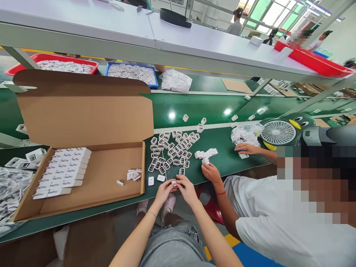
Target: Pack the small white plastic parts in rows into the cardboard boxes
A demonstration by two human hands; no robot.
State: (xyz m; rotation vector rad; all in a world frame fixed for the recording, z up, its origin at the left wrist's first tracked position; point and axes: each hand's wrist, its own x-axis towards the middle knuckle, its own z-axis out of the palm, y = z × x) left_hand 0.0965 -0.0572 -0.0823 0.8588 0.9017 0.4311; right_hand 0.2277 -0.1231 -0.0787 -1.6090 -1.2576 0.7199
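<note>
Small white plastic piece (174, 182) sits between the fingertips of both hands, at the near edge of the green counter (200, 177). The left hand (164, 193) and the right hand (187, 188) each pinch it, fingers curled in and nearly meeting; the fingers hide much of its shape. Just beyond them one white housing (181, 171) lies in front of a loose cluster of white slotted housings (171, 151). Two white square caps (156, 179) lie just left of the fingertips. Farther left, a lidded cardboard box (107, 191) holds rows of white cartons (62, 172) and a few small pronged parts (134, 174). On the right, near the right hand, a co-worker's hand (211, 172) touches a group of white pieces (206, 153), with a penguin-shaped fan (279, 132) beyond.
</note>
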